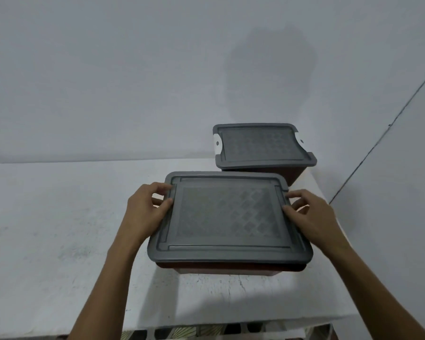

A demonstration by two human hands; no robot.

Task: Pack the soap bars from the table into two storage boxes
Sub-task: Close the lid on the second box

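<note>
- No brand, label or writing can be read on either storage box.
- Near box: dark reddish body, grey plastic lid with rounded corners, raised frame and diamond lattice panel; it stands on the white worktop.
- Far box: same grey lattice lid, white latches at both ends, just behind.
- Left hand and right hand pinch the near lid's side edges, each grip closed on the lid.
- Soap bars are hidden.

two storage boxes — lidded, two hands
</note>
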